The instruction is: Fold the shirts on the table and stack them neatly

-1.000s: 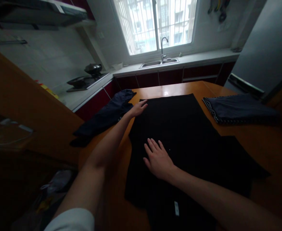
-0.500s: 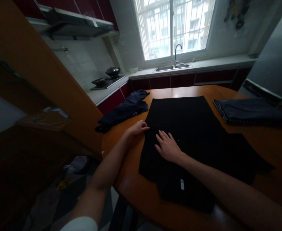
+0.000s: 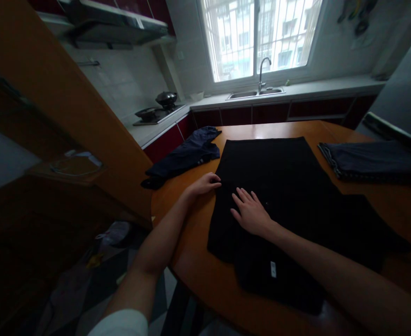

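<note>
A black long garment, seemingly a shirt (image 3: 272, 163), lies spread on the wooden table (image 3: 187, 233), its broad hem toward the window. On its near part is a small white label (image 3: 273, 269), and one sleeve-like part sticks out to the right. At the garment's left edge, my left hand (image 3: 205, 183) has its thumb and fingers brought together in a pinch on the cloth. My right hand (image 3: 251, 213) lies flat on the black cloth, fingers stretched out and a little apart. Folds in the dark fabric are hard to make out.
A dark blue garment (image 3: 187, 156) lies crumpled at the table's left edge. Folded dark cloth (image 3: 373, 158) rests at the right. Beyond the table are a sink (image 3: 256, 94), a stove (image 3: 159, 114) with pans and a counter. A wooden cabinet edge (image 3: 96, 107) rises on the left.
The whole view has shifted slightly, so things appear a little further right. Both hands keep nearly the same places on the garment.
</note>
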Motion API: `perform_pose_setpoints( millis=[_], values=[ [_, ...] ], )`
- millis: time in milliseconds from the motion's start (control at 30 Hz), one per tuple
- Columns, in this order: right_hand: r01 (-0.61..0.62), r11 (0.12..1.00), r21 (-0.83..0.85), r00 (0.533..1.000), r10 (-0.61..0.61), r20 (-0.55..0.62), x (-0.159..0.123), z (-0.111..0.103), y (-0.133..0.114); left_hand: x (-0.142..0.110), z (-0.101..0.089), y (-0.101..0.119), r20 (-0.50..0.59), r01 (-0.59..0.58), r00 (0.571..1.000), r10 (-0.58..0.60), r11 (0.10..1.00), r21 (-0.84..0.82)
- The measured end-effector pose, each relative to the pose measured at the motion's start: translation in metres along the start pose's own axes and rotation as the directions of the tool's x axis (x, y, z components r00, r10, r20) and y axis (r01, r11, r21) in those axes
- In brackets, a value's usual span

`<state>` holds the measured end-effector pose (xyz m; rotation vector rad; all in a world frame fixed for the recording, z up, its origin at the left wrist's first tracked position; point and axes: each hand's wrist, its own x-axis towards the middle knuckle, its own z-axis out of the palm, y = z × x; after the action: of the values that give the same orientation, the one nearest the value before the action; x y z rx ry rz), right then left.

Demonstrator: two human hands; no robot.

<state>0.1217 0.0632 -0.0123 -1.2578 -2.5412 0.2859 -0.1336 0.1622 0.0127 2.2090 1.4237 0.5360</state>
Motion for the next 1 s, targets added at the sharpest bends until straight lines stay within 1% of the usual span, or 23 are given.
perform_pose_setpoints(
  millis=[67,133,200,267,367,433,500,567,600,633,667,733,767,800,833,867,933,1000],
  values=[
    [0.000,1.000,0.000,1.000,0.000,0.000,0.000,0.001,0.000,0.002,0.002,-0.001,-0.011,0.012,1.000,-0.012,1.000,0.001],
    [0.000,1.000,0.005,1.000,0.000,0.008,0.000,0.001,0.000,0.004,0.004,-0.002,-0.049,0.011,0.999,-0.011,1.000,0.004],
    [0.000,1.000,0.007,1.000,0.000,0.013,0.000,0.001,0.000,0.005,0.007,-0.003,-0.092,-0.008,0.996,0.007,1.000,-0.010],
    [0.001,1.000,0.005,1.000,-0.001,0.008,-0.001,0.001,0.001,0.005,0.008,-0.004,-0.114,-0.021,0.993,0.017,0.999,-0.039],
    [0.003,1.000,0.005,1.000,-0.003,0.001,-0.001,0.001,0.001,0.005,0.009,-0.003,-0.099,0.001,0.995,-0.009,0.997,-0.082],
    [0.002,1.000,0.008,1.000,-0.002,0.002,-0.001,0.000,0.001,0.004,0.010,-0.003,-0.081,0.033,0.996,-0.039,0.996,-0.079],
    [0.000,1.000,0.011,1.000,0.000,0.007,0.000,-0.001,0.000,0.004,0.010,-0.001,-0.082,0.082,0.993,-0.084,0.996,-0.029],
    [-0.001,1.000,0.011,1.000,0.001,0.012,-0.001,-0.002,0.000,0.003,0.010,0.002,-0.104,0.142,0.985,-0.134,0.988,0.069],
    [-0.002,1.000,0.010,1.000,0.002,0.013,-0.001,-0.003,-0.001,0.003,0.011,0.004,-0.131,0.155,0.982,-0.138,0.979,0.130],
    [-0.001,1.000,0.009,1.000,0.001,0.014,-0.001,-0.003,-0.001,0.003,0.012,0.007,-0.163,0.146,0.980,-0.116,0.971,0.187],
    [-0.002,1.000,0.007,1.000,0.001,0.014,-0.001,-0.003,-0.001,0.003,0.013,0.011,-0.190,0.111,0.979,-0.067,0.967,0.231],
    [-0.002,1.000,0.004,1.000,0.002,0.011,-0.001,-0.003,-0.001,0.004,0.019,0.019,-0.202,-0.015,0.977,0.071,0.964,0.267],
    [-0.002,1.000,0.002,1.000,0.002,0.007,-0.001,-0.002,-0.001,0.004,0.023,0.023,-0.176,-0.083,0.975,0.133,0.961,0.265],
    [-0.002,1.000,-0.001,1.000,0.002,0.003,-0.001,-0.002,-0.001,0.005,0.027,0.027,-0.127,-0.134,0.977,0.171,0.956,0.259],
    [-0.002,1.000,-0.003,1.000,0.002,0.000,-0.001,-0.001,-0.001,0.006,0.031,0.030,-0.064,-0.161,0.981,0.184,0.952,0.259],
    [-0.003,1.000,-0.005,1.000,0.003,-0.001,0.000,0.000,-0.001,0.007,0.035,0.032,0.000,-0.161,0.986,0.167,0.949,0.270],
    [-0.005,1.000,-0.006,1.000,0.005,0.002,0.000,0.000,-0.001,0.008,0.041,0.032,0.100,-0.111,0.991,0.084,0.944,0.310],
    [-0.005,1.000,-0.009,1.000,0.005,0.006,0.000,0.001,-0.001,0.010,0.044,0.030,0.138,-0.057,0.990,0.010,0.940,0.336]
  ],
)
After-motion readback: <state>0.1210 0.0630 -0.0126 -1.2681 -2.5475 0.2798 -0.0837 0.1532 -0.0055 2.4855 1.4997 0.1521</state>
